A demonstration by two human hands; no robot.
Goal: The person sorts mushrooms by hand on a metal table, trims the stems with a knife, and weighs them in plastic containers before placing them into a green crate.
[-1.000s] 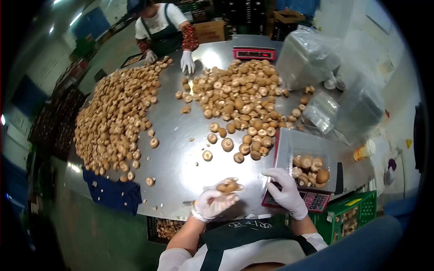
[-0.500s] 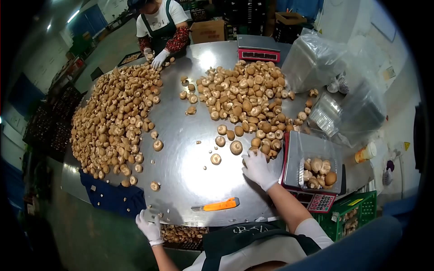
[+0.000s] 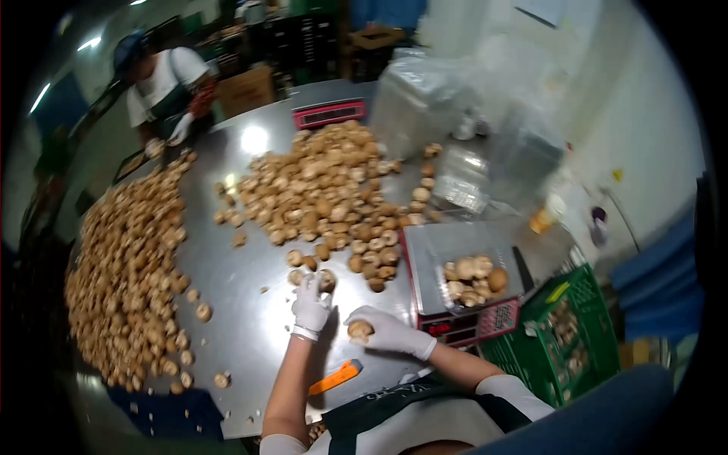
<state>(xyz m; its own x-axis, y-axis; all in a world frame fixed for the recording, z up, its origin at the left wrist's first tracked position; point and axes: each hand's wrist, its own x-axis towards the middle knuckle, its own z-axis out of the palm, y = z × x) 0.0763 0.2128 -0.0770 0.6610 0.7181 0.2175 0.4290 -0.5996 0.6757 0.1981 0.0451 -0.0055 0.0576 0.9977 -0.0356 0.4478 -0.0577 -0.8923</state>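
My left hand (image 3: 311,309), in a white glove, reaches onto the metal table with its fingers around the side of a mushroom (image 3: 327,281). Another mushroom (image 3: 296,277) lies just left of those fingertips. To the right, my gloved right hand (image 3: 388,331) holds a mushroom (image 3: 359,331) between thumb and fingers, stem side showing. An orange utility knife (image 3: 335,378) lies on the table below both hands. Beside my right hand, a clear plastic box (image 3: 455,262) with several mushrooms in it sits on a red-edged scale (image 3: 497,318).
Loose mushrooms form a heap (image 3: 318,182) ahead and a larger pile (image 3: 129,273) at left. Stacked clear boxes (image 3: 425,106) stand at back right. A green crate (image 3: 591,326) is right of the table. Across it, a person (image 3: 171,95) handles mushrooms near a second scale (image 3: 328,114).
My view has swung to the right. My left hand has come from the table's front edge to the mushrooms; my right hand has drawn back from the heap with a mushroom.
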